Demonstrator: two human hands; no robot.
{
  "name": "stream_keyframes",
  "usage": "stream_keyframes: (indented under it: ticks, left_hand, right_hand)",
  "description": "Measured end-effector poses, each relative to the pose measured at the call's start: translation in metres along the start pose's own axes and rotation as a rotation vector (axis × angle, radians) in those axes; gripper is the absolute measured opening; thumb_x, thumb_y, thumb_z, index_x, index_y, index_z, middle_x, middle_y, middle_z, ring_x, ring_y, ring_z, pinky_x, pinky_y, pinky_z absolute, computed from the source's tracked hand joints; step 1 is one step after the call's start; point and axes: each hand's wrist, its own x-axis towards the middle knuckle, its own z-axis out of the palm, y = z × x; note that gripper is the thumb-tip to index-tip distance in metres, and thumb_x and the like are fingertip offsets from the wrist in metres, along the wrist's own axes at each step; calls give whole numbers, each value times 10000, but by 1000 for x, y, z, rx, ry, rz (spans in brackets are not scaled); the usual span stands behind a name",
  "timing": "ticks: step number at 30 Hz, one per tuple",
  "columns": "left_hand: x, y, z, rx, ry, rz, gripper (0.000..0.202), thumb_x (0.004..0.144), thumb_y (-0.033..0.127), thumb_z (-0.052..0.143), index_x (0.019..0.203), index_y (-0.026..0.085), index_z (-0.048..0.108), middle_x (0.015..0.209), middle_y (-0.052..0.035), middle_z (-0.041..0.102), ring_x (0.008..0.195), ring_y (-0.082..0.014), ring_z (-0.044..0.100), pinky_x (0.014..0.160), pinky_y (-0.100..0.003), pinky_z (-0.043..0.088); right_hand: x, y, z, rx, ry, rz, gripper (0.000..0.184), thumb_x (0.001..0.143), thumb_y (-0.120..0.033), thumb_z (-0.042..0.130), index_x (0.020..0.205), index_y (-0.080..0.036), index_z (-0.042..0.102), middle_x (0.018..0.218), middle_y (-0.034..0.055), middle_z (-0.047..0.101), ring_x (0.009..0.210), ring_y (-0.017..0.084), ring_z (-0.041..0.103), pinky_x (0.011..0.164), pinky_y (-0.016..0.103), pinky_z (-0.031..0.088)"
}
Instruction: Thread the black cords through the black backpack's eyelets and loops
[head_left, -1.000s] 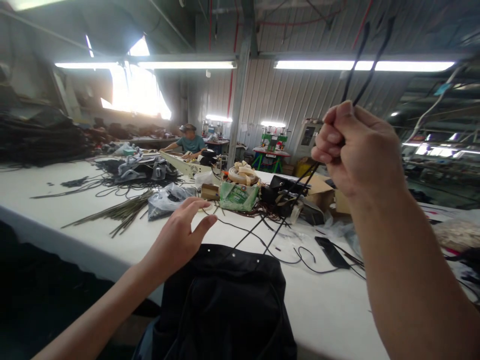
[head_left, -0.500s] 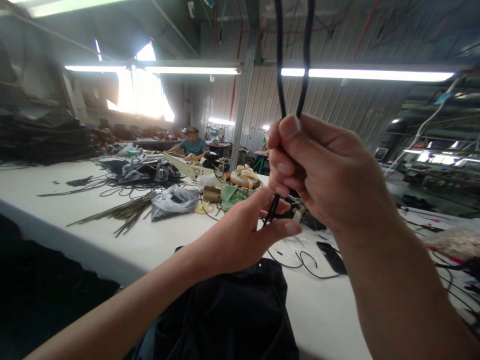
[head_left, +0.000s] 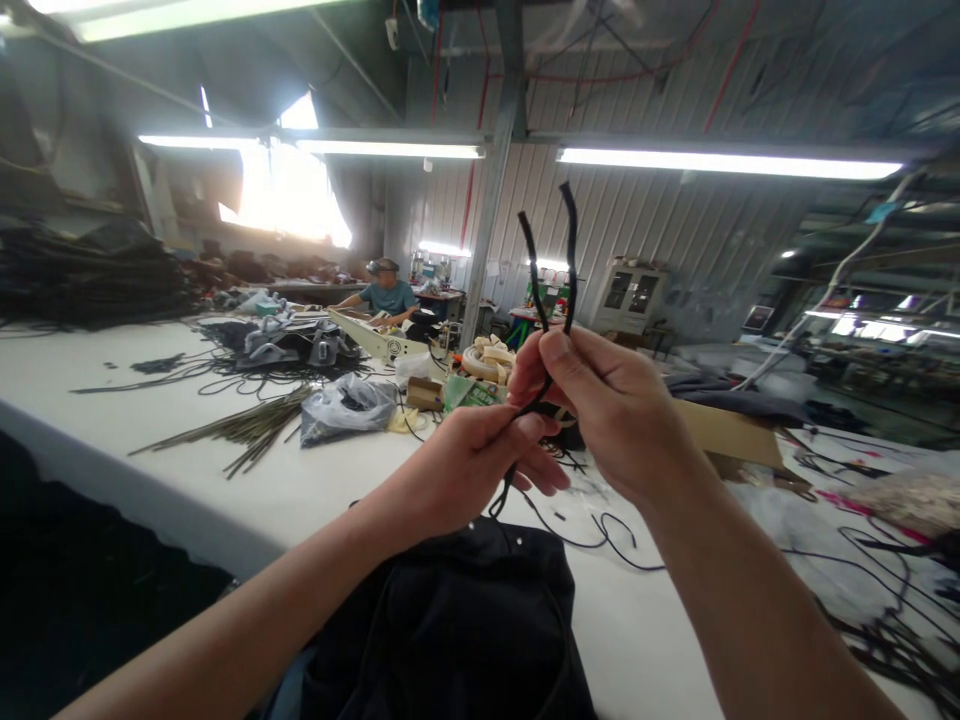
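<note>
Lowered cord tips (head_left: 571, 207) above both hands (head_left: 461, 465) (head_left: 619, 415)

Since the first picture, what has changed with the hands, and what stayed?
The right hand came down and leftward, still gripping the black cord strands. The left hand, open and empty at first, moved right and now pinches them lower down. The black bag stayed roughly in place.

hazy glare from bright window (head_left: 289, 195)
</note>
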Motion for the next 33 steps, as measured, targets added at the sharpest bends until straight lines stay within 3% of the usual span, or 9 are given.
stream_keyframes:
  ticks: [4,8,11,14,18,21,24,28,33]
  left_hand:
    - [1,2,-5,-50,-9,-23,488,1148,521,536,1293,115,764,1125,-164,860,989,-276,830,899,-381,631]
    - [5,4,-21,-41,163,-33,434,1137,491,589,1294,141,793,1194,-141,851,1058,-265,812,938,-375,611]
    - [2,3,-37,-28,296,-9,427,1129,491,603,1233,129,804,1174,-143,853,1048,-262,807,935,-378,609]
    - [-4,-2,-44,53,370,50,429,1132,490,578,1121,123,800,1061,-138,857,993,-261,804,884,-368,605]
    - [-10,-17,-37,231,287,31,461,1147,479,502,942,159,762,907,-93,835,884,-237,772,874,-363,573]
    - [-7,-27,-31,414,201,21,357,1088,298,529,824,169,731,884,-70,814,877,-225,741,823,-329,536]
    - [-6,-33,-34,510,251,22,268,968,144,538,741,173,676,798,-51,783,796,-208,719,692,-293,491]
    - [-12,-33,-47,508,224,-1,340,985,159,525,688,185,691,720,-35,773,732,-194,725,683,-296,497]
    - [-16,-20,-55,658,174,-16,414,1051,179,502,670,203,659,740,-67,791,797,-244,753,828,-373,527]
  right_hand:
    - [3,15,-7,148,31,96,388,1041,-603,726,1084,-220,781,932,45,786,834,176,760,648,234,611]
    - [12,32,-41,96,199,71,439,1003,-639,742,1127,-219,767,950,61,790,840,193,767,757,306,662]
    - [17,55,-79,-263,331,160,497,1054,-689,588,1156,-228,740,897,74,777,787,210,752,707,330,637]
    - [13,77,-95,-739,427,341,598,992,-742,639,1143,-172,742,1051,215,786,1043,356,764,873,488,622]
    - [-10,83,-50,-820,275,211,685,948,-797,648,1154,-153,763,1269,238,755,1275,435,677,1083,579,538]
    - [-25,74,11,-340,-123,236,729,1049,-816,446,1079,-181,804,985,112,791,925,285,737,808,392,598]
    - [-25,68,53,-96,7,189,588,1022,-730,633,1241,-214,810,945,57,788,694,181,644,570,287,484]
    - [-14,70,66,91,46,256,504,953,-630,791,1238,-216,829,730,11,731,499,123,517,420,244,370]
    - [-3,66,63,257,63,293,463,825,-516,950,1160,-214,846,980,72,850,650,189,718,452,263,558]
